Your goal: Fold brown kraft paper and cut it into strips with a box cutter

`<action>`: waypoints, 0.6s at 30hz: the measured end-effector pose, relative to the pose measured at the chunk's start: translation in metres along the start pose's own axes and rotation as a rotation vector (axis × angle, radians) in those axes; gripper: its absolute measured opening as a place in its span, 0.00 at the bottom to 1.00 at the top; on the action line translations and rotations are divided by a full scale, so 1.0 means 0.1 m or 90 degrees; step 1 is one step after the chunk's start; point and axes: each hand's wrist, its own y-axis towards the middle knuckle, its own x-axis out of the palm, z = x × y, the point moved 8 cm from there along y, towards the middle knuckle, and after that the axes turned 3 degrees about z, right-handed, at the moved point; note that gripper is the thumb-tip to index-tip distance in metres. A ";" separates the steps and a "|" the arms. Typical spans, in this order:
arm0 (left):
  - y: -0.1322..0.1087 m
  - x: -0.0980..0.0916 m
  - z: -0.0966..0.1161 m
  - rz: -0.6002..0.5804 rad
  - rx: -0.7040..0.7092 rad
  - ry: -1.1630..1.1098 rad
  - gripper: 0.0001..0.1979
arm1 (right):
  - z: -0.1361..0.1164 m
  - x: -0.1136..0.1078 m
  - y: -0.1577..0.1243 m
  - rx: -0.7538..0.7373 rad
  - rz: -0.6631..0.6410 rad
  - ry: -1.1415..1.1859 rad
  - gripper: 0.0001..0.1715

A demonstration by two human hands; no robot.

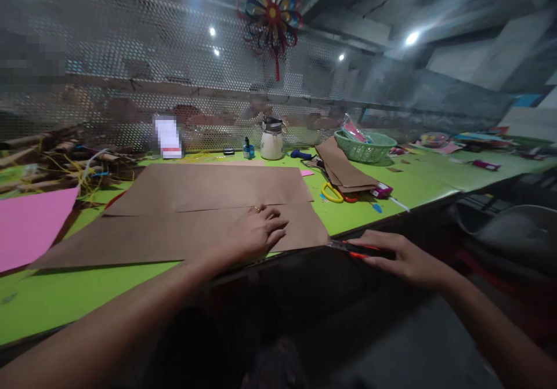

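Note:
My left hand [261, 229] lies palm down on the brown paper [148, 235], with its fingers stretched out. This paper runs along the front edge of the green table, and a second brown sheet [217, 186] lies just behind it, meeting or overlapping it along a long line. My right hand [398, 253] is closed around a red-and-black cutting tool [357, 250], beyond the table's front edge. The tool's dark, narrow tip is at the paper's near right corner. Fingers hide part of its handle, so its exact kind is unclear.
Pink paper [35, 224] and a heap of brown rolls with yellow string [69, 157] are on the left. Behind the sheets stand a blue bottle [248, 150] and a white jug [271, 144]. Yellow-handled scissors [331, 194], brown pieces [346, 168] and a green basket [368, 148] are to the right.

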 end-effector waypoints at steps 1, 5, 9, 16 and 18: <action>0.00 0.01 0.00 0.002 0.000 0.002 0.19 | -0.01 0.00 0.00 -0.001 0.001 -0.001 0.24; -0.01 0.02 -0.02 0.007 -0.005 0.006 0.19 | 0.01 -0.02 -0.04 0.010 0.005 -0.016 0.24; -0.02 0.01 -0.01 0.003 -0.012 0.006 0.19 | 0.05 -0.02 -0.11 0.023 -0.002 -0.015 0.24; -0.02 -0.01 0.00 -0.001 -0.015 0.005 0.19 | 0.05 0.06 -0.09 0.043 0.023 0.010 0.23; -0.02 -0.01 -0.01 -0.002 -0.016 0.006 0.19 | 0.03 0.06 -0.05 0.040 0.023 0.019 0.24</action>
